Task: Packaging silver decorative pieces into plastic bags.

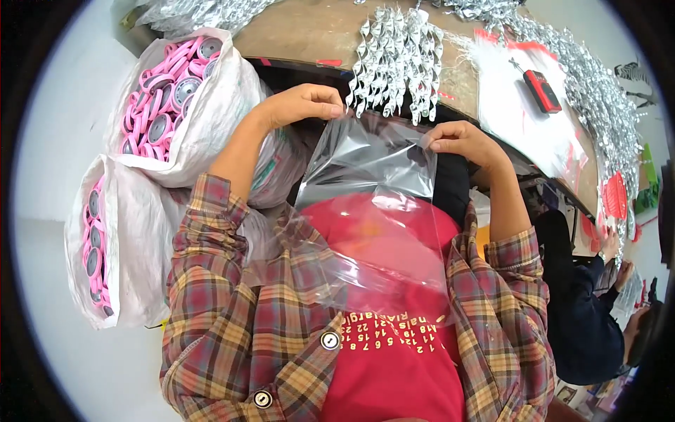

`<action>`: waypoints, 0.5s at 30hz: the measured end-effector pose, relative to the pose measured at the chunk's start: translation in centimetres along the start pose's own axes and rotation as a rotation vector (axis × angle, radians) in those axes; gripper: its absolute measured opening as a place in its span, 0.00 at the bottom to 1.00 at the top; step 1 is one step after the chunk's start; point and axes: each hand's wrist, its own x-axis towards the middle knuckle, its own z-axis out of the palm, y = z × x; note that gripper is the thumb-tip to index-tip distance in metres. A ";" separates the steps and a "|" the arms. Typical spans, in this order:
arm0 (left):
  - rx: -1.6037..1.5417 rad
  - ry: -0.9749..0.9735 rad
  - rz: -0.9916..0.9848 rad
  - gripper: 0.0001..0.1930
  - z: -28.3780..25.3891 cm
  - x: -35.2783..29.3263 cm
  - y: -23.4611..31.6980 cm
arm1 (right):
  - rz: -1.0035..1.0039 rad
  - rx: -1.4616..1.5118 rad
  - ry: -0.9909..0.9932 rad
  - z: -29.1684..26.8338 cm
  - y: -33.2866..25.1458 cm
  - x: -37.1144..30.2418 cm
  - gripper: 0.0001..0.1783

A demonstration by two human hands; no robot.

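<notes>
A clear plastic bag (373,169) is stretched between my hands, hanging over my lap and the front of my red shirt. My left hand (306,103) pinches its upper left corner. At the upper right corner, my right hand (460,141) grips the bag between thumb and fingers. Just beyond the bag, a bunch of twisted silver strips (397,60) lies on the table and hangs over its near edge. Through the film I see my shirt; nothing can be made out inside the bag.
Two white woven sacks (239,98) on the left hold pink-and-grey headphone-like items (162,105). On the brown table (302,35), a red and black handheld device (541,91) rests on stacked clear bags (496,84). Silver strands (598,91) heap at the right. Another person (590,309) works at far right.
</notes>
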 end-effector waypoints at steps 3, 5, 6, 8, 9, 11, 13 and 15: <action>-0.091 0.044 -0.048 0.10 -0.4 0.8 0.7 | 0.002 0.001 0.047 -1.0 -1.1 -0.1 0.06; -0.097 0.022 -0.063 0.10 -1.1 1.5 0.9 | -0.009 -0.020 0.081 -1.4 -2.0 0.1 0.07; -0.131 0.011 -0.092 0.10 -1.4 1.9 0.6 | -0.005 -0.005 0.082 -1.7 -2.3 0.3 0.07; -0.167 -0.006 -0.120 0.10 -2.0 2.8 0.3 | 0.030 0.071 0.056 -2.4 -1.9 0.8 0.09; -0.199 -0.006 -0.133 0.10 -2.2 3.1 0.1 | 0.033 0.073 0.058 -2.6 -1.7 0.9 0.09; -0.265 0.000 -0.158 0.09 -2.7 3.7 -0.2 | 0.039 0.091 0.047 -3.0 -1.6 1.4 0.09; -0.276 0.002 -0.154 0.09 -3.1 4.3 -0.2 | 0.034 0.133 0.064 -3.6 -1.6 1.5 0.09; -0.287 0.006 -0.149 0.09 -3.4 4.7 0.0 | 0.030 0.174 0.080 -4.2 -1.8 1.6 0.08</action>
